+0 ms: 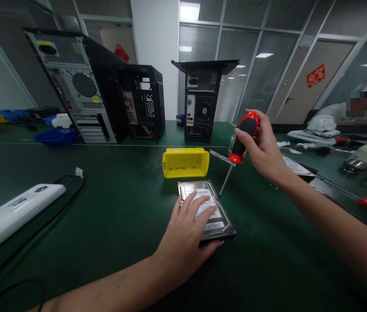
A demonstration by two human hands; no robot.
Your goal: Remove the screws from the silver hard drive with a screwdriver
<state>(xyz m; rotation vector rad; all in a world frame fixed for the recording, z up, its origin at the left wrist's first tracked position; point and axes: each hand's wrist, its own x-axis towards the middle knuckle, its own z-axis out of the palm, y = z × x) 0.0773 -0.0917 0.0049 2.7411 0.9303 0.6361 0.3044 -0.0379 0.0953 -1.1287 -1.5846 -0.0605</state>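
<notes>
A silver hard drive point(224, 219) lies on the green table point(112, 199), label side up. My left hand point(188, 229) rests across it, fingers spread on the label and thumb at its near edge. My right hand point(263, 143) is closed round the red and black handle of a screwdriver point(246, 130). The shaft slants down to the left, and its tip is at the drive's right edge; whether it sits on a screw is too small to tell. Just behind the drive is a yellow bin point(186, 164) with a few small dark items inside.
Computer cases point(105, 86) stand at the back left, another case point(201, 104) at the back centre. A white power strip point(21, 212) with a black cable lies left. At right are another drive point(297, 167), cables and a jar. A person point(333, 112) sits at the far right.
</notes>
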